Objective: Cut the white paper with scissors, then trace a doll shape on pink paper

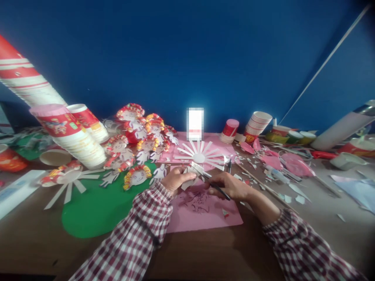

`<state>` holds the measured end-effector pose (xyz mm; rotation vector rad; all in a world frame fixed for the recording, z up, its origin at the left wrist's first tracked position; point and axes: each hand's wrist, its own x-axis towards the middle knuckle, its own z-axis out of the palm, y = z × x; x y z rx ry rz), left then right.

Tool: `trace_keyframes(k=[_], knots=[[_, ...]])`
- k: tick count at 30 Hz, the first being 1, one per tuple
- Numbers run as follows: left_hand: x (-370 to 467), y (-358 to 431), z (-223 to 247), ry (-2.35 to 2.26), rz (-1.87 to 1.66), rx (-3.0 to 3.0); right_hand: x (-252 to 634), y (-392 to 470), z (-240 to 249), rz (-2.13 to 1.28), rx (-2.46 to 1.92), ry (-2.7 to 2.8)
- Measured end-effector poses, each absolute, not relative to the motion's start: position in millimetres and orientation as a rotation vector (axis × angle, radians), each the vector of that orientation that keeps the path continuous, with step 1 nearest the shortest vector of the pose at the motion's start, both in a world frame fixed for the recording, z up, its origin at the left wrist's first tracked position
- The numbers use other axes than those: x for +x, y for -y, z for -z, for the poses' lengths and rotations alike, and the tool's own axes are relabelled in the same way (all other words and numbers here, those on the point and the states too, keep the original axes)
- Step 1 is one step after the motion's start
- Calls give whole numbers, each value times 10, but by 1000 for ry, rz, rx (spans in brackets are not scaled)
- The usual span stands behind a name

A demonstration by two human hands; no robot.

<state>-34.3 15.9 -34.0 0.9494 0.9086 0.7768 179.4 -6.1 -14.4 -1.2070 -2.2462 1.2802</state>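
Observation:
My left hand [175, 179] pinches a small white paper cutout [191, 170] between thumb and fingers, above a pink sheet [181, 218] scrawled with dark marks. From the right, my right hand [230, 186] grips a slim black pen [219, 191], its tip at the cutout's right edge. Whether the tip touches the paper is too blurred to tell. Just beyond both hands lies a paper cup cut into flat white strips [199, 157], spread like a sun. A small dark upright object [229, 166] shows behind my right hand; its kind is unclear.
Decorated paper figures [137, 177] crowd the left side, partly over a green sheet [96, 214]. Stacked paper cups [73, 136] lean at far left; another stack [258, 125] stands back right. Paper scraps [299, 199], pink pieces [295, 164] and a thin stick [263, 185] litter the right.

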Motion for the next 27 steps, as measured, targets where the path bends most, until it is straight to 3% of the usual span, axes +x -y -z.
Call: trace_keyframes(k=[27], knots=[[-345, -163, 354, -913, -785, 989, 1784, 75, 137, -1203, -1170, 2368]])
